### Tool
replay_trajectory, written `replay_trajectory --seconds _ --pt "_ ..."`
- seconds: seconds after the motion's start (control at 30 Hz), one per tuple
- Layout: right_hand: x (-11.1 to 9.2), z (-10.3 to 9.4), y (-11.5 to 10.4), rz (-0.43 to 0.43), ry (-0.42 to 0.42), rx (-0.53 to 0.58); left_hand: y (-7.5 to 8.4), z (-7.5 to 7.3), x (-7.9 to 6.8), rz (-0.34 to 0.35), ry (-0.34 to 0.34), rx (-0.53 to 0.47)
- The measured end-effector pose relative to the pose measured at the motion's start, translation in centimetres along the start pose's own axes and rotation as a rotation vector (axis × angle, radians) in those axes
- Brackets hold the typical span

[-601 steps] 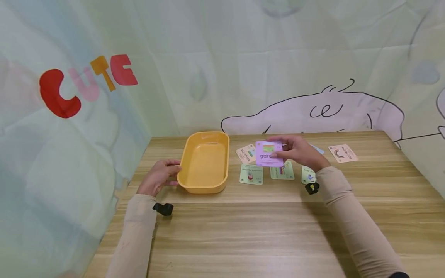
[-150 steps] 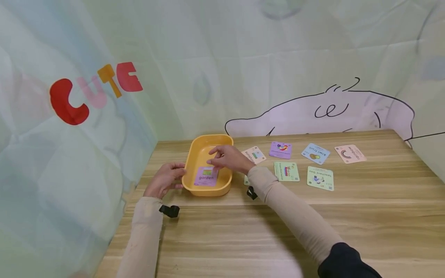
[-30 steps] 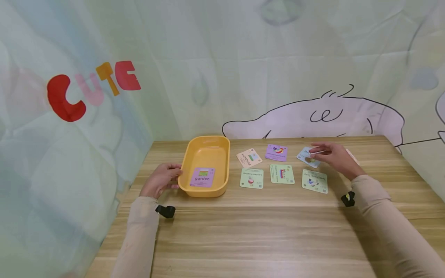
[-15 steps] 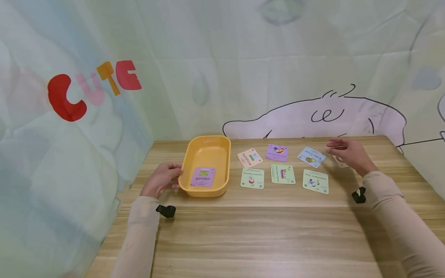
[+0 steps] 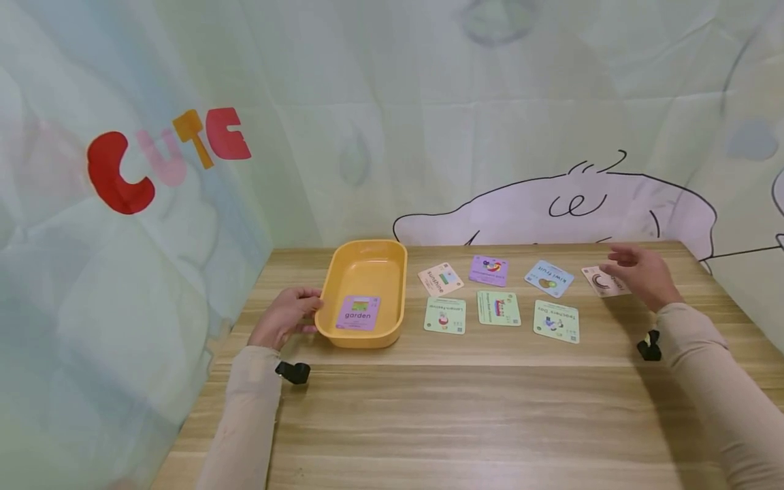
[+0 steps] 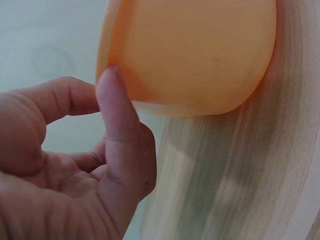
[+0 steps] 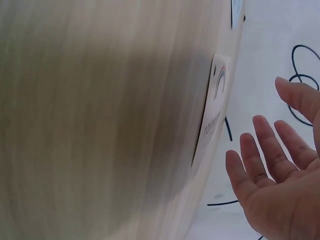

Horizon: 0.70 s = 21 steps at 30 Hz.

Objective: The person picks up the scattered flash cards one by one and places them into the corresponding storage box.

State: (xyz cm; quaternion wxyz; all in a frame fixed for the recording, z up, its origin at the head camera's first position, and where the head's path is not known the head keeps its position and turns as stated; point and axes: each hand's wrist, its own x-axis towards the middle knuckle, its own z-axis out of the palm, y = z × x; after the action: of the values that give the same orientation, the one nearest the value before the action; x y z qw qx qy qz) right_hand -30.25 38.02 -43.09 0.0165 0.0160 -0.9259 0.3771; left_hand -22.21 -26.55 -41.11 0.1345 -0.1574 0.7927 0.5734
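Note:
At the left, my left hand [image 5: 286, 317] pinches the near left corner of a yellow plastic tray [image 5: 401, 289] between thumb and index finger. The left wrist view shows that grip on the tray rim [image 6: 102, 45] up close. A purple "garden" card [image 5: 358, 313] lies flat inside the tray. My right hand [image 5: 644, 275] is over the right end of a cream rainbow card [image 5: 599, 280], covering part of its word. In the right wrist view its fingers [image 7: 270, 150] are spread and hold nothing, apart from the rainbow card [image 7: 214, 107] on the table.
Between tray and right hand lie a sunshine card [image 5: 441, 279], a purple card [image 5: 488, 271], a blue kiwi fruit card [image 5: 549, 278], and green cards for Lantern Festival [image 5: 444, 315], a dragon boat [image 5: 499, 309] and Teachers' Day [image 5: 556, 321]. A printed curtain [image 5: 343, 102] hangs behind the table [image 5: 441, 422].
The garden card, in my right hand 20 seconds ago, now lies in the tray. My right hand has since moved right, past the kiwi fruit card to the rainbow card. My left hand keeps its hold.

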Motion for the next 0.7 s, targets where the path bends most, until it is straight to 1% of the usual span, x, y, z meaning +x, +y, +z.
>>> replay_trajectory --seconds 0.13,0.4,0.6,0.7 --pt "0.08 -0.28 0.45 0.037 -0.018 -0.001 0.01 0.03 -0.06 0.0 0.002 0.003" --pt "0.35 -0.68 0.54 0.137 -0.128 -0.044 0.08 0.04 -0.09 0.0 0.001 -0.002" --pt "0.54 -0.54 0.83 0.173 -0.185 -0.092 0.06 0.12 -0.12 -0.021 0.006 0.007" --pt "0.6 -0.39 0.99 0.171 -0.193 -0.118 0.05 0.11 -0.1 -0.027 0.009 0.003"
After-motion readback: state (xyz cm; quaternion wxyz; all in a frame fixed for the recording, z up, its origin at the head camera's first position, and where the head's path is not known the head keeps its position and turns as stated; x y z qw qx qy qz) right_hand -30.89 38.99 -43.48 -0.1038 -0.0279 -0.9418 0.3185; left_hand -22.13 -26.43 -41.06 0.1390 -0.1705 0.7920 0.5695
